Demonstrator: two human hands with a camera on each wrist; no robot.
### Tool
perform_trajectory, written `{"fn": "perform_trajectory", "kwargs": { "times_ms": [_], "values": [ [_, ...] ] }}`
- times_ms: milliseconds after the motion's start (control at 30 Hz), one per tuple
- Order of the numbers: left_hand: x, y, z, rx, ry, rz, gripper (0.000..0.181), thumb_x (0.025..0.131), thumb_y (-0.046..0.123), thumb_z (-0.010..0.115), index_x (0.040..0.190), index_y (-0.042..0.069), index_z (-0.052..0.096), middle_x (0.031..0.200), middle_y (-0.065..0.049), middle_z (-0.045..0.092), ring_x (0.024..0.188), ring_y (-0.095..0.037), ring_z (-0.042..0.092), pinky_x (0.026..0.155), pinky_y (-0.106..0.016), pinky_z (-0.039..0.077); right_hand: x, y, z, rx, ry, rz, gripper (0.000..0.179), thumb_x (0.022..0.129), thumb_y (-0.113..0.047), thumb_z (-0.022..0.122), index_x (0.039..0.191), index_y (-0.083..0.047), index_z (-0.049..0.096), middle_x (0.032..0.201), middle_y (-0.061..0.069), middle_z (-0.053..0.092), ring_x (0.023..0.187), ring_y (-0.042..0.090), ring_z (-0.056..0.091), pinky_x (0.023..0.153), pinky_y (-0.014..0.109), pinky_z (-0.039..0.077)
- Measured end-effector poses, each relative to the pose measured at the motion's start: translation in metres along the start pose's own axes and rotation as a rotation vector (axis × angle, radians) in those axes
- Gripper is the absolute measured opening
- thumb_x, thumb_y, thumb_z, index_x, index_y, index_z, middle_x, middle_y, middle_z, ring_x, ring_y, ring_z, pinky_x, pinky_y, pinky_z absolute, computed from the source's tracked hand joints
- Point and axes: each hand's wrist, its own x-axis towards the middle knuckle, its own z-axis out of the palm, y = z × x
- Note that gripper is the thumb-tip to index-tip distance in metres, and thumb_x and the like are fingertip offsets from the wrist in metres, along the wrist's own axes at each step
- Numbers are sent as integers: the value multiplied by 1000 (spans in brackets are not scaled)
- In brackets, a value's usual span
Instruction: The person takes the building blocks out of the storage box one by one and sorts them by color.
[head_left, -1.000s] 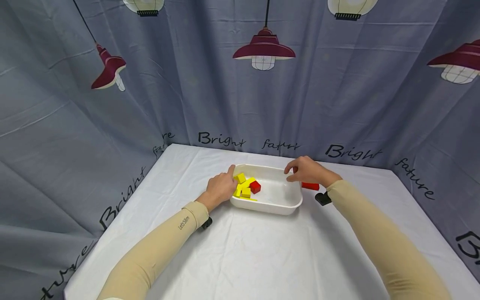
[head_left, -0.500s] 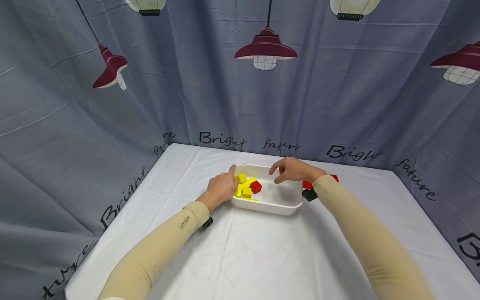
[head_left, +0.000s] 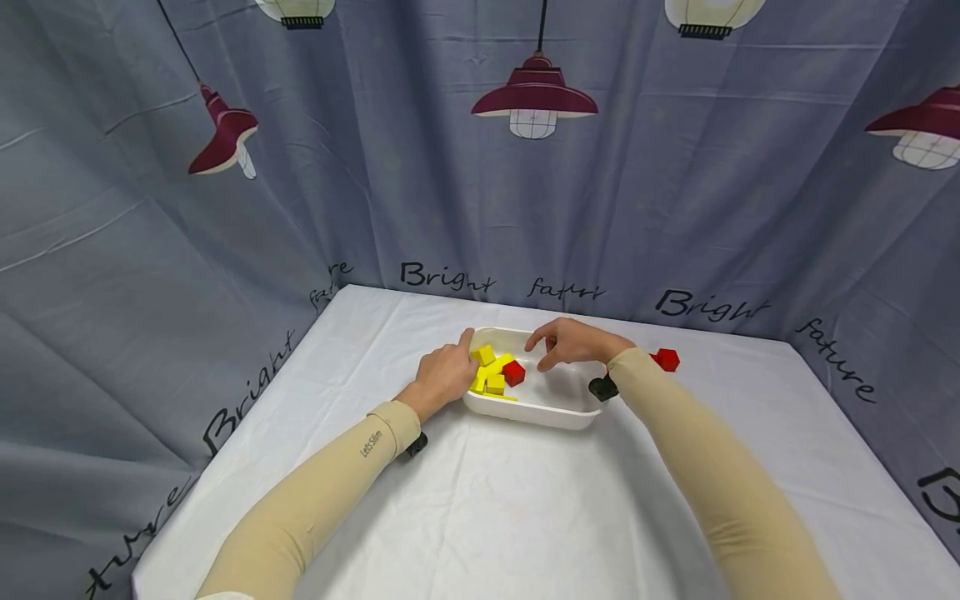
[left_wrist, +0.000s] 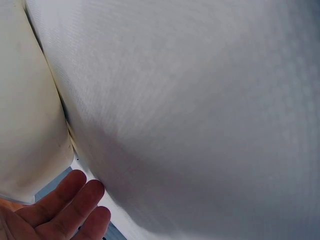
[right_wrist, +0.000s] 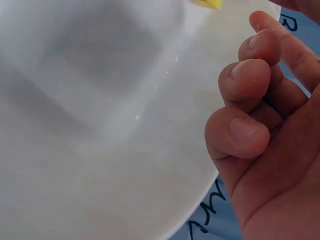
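Note:
A white rectangular tray (head_left: 532, 413) stands on the table, with several yellow blocks (head_left: 495, 384) and one red block (head_left: 513, 372) gathered at its left end. My left hand (head_left: 444, 373) holds the tray's left rim; in the left wrist view some of its fingers (left_wrist: 80, 202) lie along the tray's outer wall. Over the right half of the tray hovers my right hand (head_left: 573, 340), index finger and thumb apart with nothing between them. Its other fingers (right_wrist: 245, 80) are loosely curled in the right wrist view, where the corner of a yellow block (right_wrist: 212, 3) shows at the top.
Another red block (head_left: 667, 359) lies on the white-clothed table (head_left: 525, 517) beyond the right sleeve (head_left: 690, 433), which partly hides more red beside the tray. A grey curtain (head_left: 420, 183) with printed lamps hangs behind the table.
My right hand has moved left from the tray's right rim to above its inside, uncovering the red block farther right. The left hand has kept its place at the rim.

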Motion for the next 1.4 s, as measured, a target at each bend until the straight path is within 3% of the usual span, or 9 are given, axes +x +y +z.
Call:
{"fn": "perform_trajectory", "kwargs": {
  "times_ms": [233,900,1400],
  "values": [
    [0,0,0,0,-3,-4,60,102,28,43,158,13,27,115,-13,71,75,-21,62,68,-40,55,7,3,6,20,-15,28,47,84,-20,80,129,-18,68,86,7,58,80,21,53,69,31,43],
    [1,2,1,34,-13,-16,60,103,29,42,159,14,26,110,-12,72,75,-20,62,72,-41,56,22,5,21,26,-51,-13,47,84,-19,80,130,-18,67,84,6,58,67,19,50,64,27,44],
    [2,1,1,13,-36,-27,61,103,29,42,159,14,25,114,-12,72,76,-20,62,74,-41,55,28,4,30,61,-45,-12,36,83,-14,79,118,-19,72,81,5,58,71,19,51,64,26,41]
  ]
}}
